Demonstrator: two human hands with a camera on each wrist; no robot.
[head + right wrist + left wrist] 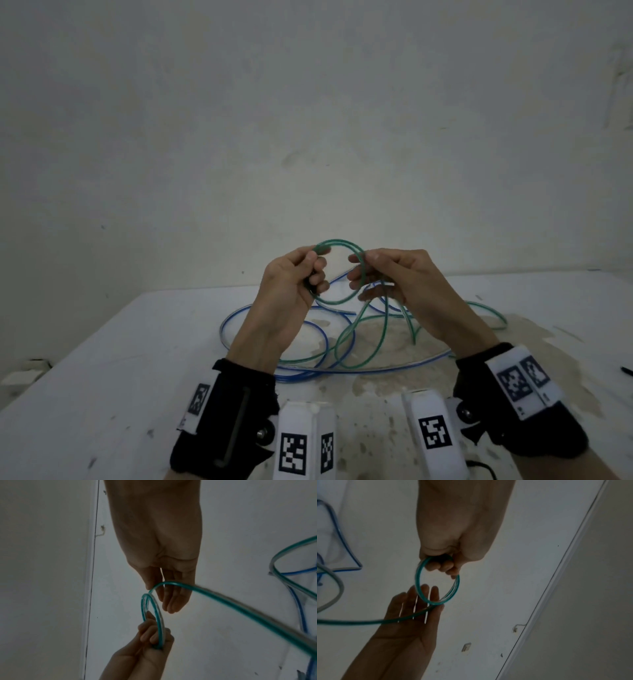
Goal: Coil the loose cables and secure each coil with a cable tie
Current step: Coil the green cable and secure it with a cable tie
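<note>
1. White table against a plain wall; a blue cable lies loose on it.
2. Left hand has its fingers curled tight round the green cable coil, held above the table.
3. Right hand has loosely extended fingers, the thumb and forefinger guiding the free run.
4. Best to lay each new loop matching the coil, feeding slack without twisting.
</note>
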